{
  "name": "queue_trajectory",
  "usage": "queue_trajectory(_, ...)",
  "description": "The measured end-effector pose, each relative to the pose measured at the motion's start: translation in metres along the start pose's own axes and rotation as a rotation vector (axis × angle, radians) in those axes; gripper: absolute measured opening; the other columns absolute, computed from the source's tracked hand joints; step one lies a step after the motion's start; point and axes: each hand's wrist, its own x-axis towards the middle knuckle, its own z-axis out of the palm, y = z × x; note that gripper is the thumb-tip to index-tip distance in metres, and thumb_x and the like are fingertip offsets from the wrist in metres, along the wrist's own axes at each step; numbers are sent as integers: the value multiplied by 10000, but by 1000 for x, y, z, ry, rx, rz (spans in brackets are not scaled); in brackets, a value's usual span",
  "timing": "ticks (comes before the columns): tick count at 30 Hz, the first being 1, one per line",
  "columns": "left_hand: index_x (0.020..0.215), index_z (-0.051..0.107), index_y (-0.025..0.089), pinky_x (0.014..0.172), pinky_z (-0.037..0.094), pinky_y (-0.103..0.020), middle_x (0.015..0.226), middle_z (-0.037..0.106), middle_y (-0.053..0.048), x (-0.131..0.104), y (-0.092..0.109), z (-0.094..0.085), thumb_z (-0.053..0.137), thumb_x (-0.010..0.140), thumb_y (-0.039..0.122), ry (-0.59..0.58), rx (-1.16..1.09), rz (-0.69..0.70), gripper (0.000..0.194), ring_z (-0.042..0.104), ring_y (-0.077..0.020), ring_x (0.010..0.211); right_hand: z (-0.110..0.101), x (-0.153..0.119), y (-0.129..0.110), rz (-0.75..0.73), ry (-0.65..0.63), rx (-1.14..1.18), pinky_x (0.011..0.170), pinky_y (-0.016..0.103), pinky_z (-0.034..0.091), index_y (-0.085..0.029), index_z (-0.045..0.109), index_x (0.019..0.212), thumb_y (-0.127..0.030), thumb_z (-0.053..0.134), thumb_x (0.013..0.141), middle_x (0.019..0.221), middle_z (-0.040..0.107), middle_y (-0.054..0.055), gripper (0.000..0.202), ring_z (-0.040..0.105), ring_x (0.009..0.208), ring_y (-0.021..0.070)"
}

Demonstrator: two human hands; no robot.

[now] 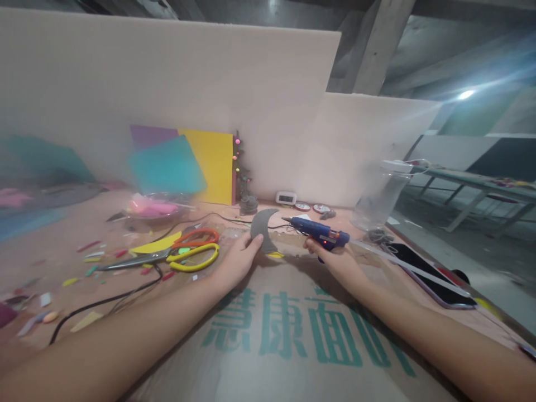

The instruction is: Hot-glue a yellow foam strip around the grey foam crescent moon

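Note:
Between the thumb and fingers of my left hand (239, 258) is a grey crescent-shaped cutout (264, 226), held upright with its horns to the right. My right hand (330, 258) grips a blue hot glue gun (320, 231) by its handle. A red light glows on the gun's side, and its nozzle points left toward the crescent, a small gap apart. A clear glue stick (402, 262) appears to trail from the gun's back end. Under both hands lies a board with green printed characters (285, 324).
Large scissors (167, 254) with orange and yellow handles lie left, among coloured scraps and a black cable (96, 301). A phone (427, 273) and clear plastic jug (381, 195) are on the right. Behind stand coloured sheets (213, 167), a small decorated tree (243, 173) and a digital clock (286, 197).

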Motion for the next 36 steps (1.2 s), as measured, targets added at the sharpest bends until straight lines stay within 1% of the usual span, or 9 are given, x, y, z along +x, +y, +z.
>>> queue_trajectory(4, 800, 644, 185, 769, 451, -269, 801, 686, -21, 0, -1, 0, 542, 858, 425, 6, -23, -16, 267, 612, -202, 882, 0, -10, 0, -106, -56, -14, 808, 411, 526, -199, 684, 809, -595, 528, 810, 822, 723, 73, 426, 672, 841, 275)
queue_trajectory(9, 914, 667, 172, 787, 459, -283, 935, 713, -35, 3, -8, -1, 523, 872, 446, 14, 8, -24, 313, 625, -210, 911, -2, -20, -12, -239, -201, -33, 829, 402, 545, -232, 738, 941, -527, 556, 838, 985, 748, 68, 362, 681, 915, 273)
queue_trajectory(15, 962, 697, 177, 829, 473, -312, 933, 729, -44, 7, -17, -4, 531, 866, 495, 38, 17, 32, 372, 636, -226, 938, -3, -17, -9, -304, -158, -132, 738, 368, 548, -243, 692, 784, -518, 548, 837, 817, 710, 33, 315, 663, 778, 239)
queue_trajectory(20, 1099, 668, 172, 894, 452, -314, 1097, 706, -63, 8, -15, -6, 484, 906, 478, 8, 13, 52, 406, 606, -224, 1041, -5, -18, -2, -295, -218, -150, 597, 327, 518, -238, 620, 751, -528, 558, 820, 666, 656, 19, 305, 630, 633, 218)
queue_trajectory(22, 1075, 664, 167, 860, 451, -298, 1077, 704, -61, 7, -13, -7, 471, 913, 480, 12, 46, 49, 402, 607, -215, 1006, -5, -18, -3, -306, -219, -146, 588, 326, 511, -239, 604, 754, -529, 562, 815, 653, 643, 16, 299, 619, 612, 214)
queue_trajectory(25, 975, 658, 167, 784, 445, -268, 983, 706, -42, 6, -10, -7, 476, 909, 491, 32, 100, 44, 377, 609, -194, 908, -1, -15, -3, -331, -182, -138, 685, 350, 523, -225, 619, 803, -499, 565, 817, 766, 680, 42, 279, 647, 720, 232)
queue_trajectory(31, 881, 656, 174, 741, 438, -250, 858, 687, -32, 3, -5, -6, 507, 907, 431, 48, 120, 66, 299, 597, -179, 830, 10, -3, 13, -321, -92, -115, 790, 344, 493, -208, 610, 981, -385, 586, 838, 958, 687, 44, 229, 637, 841, 208)
queue_trajectory(33, 847, 658, 180, 750, 438, -248, 882, 692, -32, 4, -6, -6, 511, 906, 422, 58, 105, 87, 289, 597, -179, 846, 10, -2, 16, -324, -126, -136, 760, 323, 479, -203, 600, 986, -378, 582, 843, 925, 676, 37, 226, 622, 816, 198)
queue_trajectory(36, 849, 662, 185, 787, 434, -258, 926, 695, -35, 5, -9, -6, 534, 891, 421, 96, 63, 65, 272, 597, -188, 887, 8, -3, 12, -274, -148, -183, 655, 283, 439, -206, 572, 917, -380, 560, 847, 766, 625, -1, 189, 575, 692, 172)
